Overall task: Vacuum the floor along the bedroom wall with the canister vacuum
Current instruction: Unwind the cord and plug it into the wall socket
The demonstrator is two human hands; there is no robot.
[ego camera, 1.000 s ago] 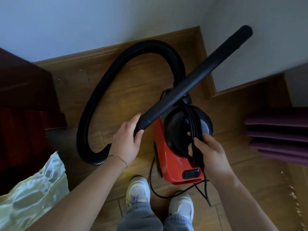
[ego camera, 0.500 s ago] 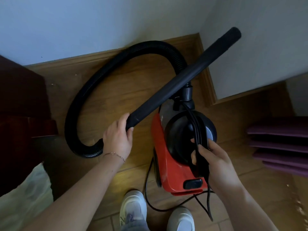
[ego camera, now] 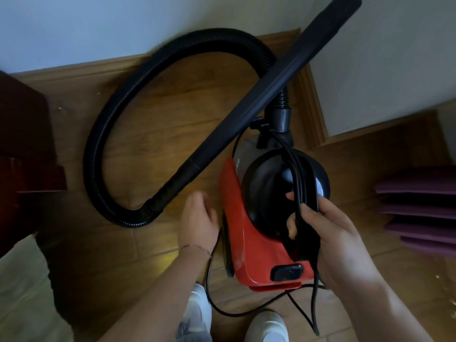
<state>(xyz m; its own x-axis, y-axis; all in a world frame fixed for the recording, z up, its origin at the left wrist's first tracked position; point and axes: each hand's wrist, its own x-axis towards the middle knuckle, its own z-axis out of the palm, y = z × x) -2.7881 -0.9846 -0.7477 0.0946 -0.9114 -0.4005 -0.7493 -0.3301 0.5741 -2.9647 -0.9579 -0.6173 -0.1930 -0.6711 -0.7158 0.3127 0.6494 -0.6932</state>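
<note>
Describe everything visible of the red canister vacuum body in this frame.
The red and black plastic canister vacuum body stands on the wooden floor by the wall corner. It has a glossy black dome, a black switch near its rear and a ribbed black hose plugged into its front. The right hand grips its handle with looped black power cord; the left hand hovers beside it, open.

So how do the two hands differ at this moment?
The left hand is open, holding nothing, and lies beside the red vacuum; the right hand is shut on the black cord over the vacuum's top. The left hand looks motion-blurred and the right one sharp. The left wrist wears a thin bracelet; the right shows none. Both are bare.
</note>
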